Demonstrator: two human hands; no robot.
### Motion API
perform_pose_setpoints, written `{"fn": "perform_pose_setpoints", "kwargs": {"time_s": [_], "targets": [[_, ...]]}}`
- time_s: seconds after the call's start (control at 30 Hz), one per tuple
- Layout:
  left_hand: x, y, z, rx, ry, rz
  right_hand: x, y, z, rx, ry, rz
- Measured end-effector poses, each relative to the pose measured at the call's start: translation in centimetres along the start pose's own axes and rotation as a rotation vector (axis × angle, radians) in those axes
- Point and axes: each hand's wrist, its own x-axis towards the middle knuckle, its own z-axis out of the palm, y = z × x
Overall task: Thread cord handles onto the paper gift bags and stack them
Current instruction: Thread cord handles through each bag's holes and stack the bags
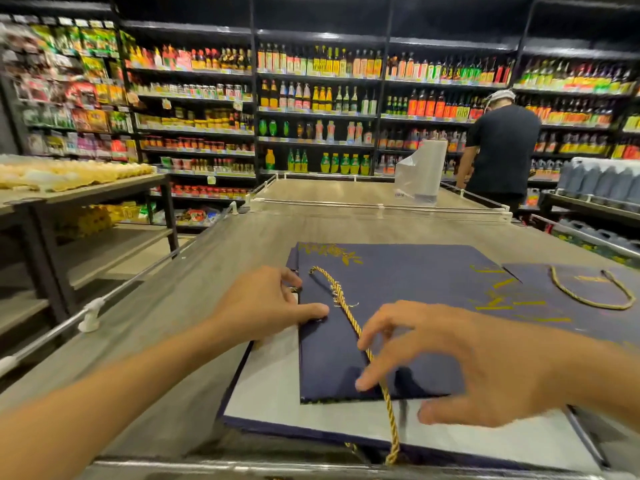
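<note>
**Step in hand:** threading the handle of the top bag [398, 306]. Not complete.

**Position of items:** The top bag is navy and lies flat on a lower bag [277, 403] at the near edge of the table [214, 258]. The gold cord [341, 299] lies loose across the top bag. One end curls near the bag's left edge and the other hangs over the table's near edge. No handle loop is formed. A finished bag [588, 282], with its cord handle looped, lies just beside the top bag's far right corner.

**Left hand [270, 303]:** It is at the top bag's left edge, thumb flat on the upper face and fingers curled at the edge, apparently holding it. Whether a finger covers a handle hole cannot be told.

**Right hand [478, 362]:** The fingers are spread wide over the cord, with the index and middle tips on or just above it. Nothing is gripped. The hand is blurred.

**Assessment:** The next move calls for the right hand to close on a cord end and bring it to the edge the left hand holds. It must then feed the end through a hole there while the bag is kept from sliding. Stacking comes after both ends are secured.
</note>
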Motion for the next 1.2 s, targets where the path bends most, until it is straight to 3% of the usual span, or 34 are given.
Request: {"fn": "perform_pose_setpoints", "kwargs": {"time_s": [0.1,0.27,0.33,0.6,0.77,1.03,1.2], "targets": [[0.0,0.1,0.1,-0.034,-0.041,-0.027,1.2,0.7,1.9,-0.079,0.102,-0.108],[0.3,-0.3,0.5,-0.174,-0.064,-0.066,3.0,0.7,0.8,0.253,0.1,-0.014],[0.4,-0.3,0.5,-0.216,-0.079,-0.083,4.1,1.6,-0.3,0.29,0.184,0.031],[0.2,0.2,0.8,-0.455,-0.113,-0.128,6.6,8.1,-1.5,-0.25,0.254,0.257],[0.2,0.2,0.6,-0.631,-0.136,-0.177,5.6,9.9,0.0,-0.213,0.287,0.342],[0.0,0.0,0.4,-0.605,-0.192,-0.15,4.2,5.8,0.4,0.147,0.133,0.041],[-0.6,0.6,0.2,-0.544,-0.165,-0.129,4.9,4.7,1.6,0.157,0.236,0.036]]}}
